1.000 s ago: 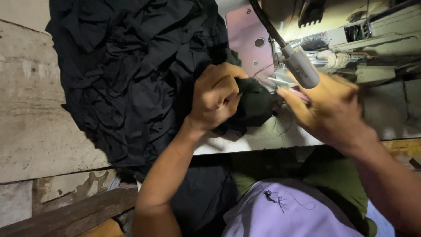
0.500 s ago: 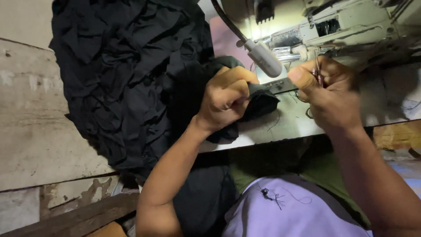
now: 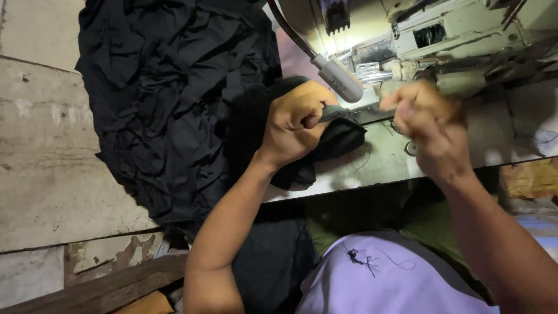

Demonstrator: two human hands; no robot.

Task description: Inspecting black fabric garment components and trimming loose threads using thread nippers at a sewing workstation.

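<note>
— One big heap of black cloth (image 3: 174, 99) takes up most of the view, crumpled and piled on the pale worn table (image 3: 40, 174), spilling over its front edge toward the person's lap.

— And past it?

— At the top right sits a sewing machine (image 3: 459, 29), cream-coloured and scuffed, with a bendy lamp (image 3: 337, 78) arching down from above; its grey head hangs just over the hands and lights the spot under it.

— What is the person wearing?

— Lilac shirt (image 3: 395, 285), seen from above, with a small tangle of dark thread (image 3: 360, 259) lying on the chest.

— Now the hands.

— Left hand (image 3: 296, 125) is clenched around a fold of a black piece (image 3: 340, 139), which lies bunched on the table edge just in front of the machine, its other end running back into the heap. The thumb presses down on top of the fold.

— Is anything else in that fist?

— Something thin and dark pokes out toward the right – too small to tell what it is.

— And the other one?

— Right hand (image 3: 430, 125) is raised just beside the left, near the machine, fingers curled in. It is blurred, so I cannot tell whether it pinches anything or is merely closed
</note>
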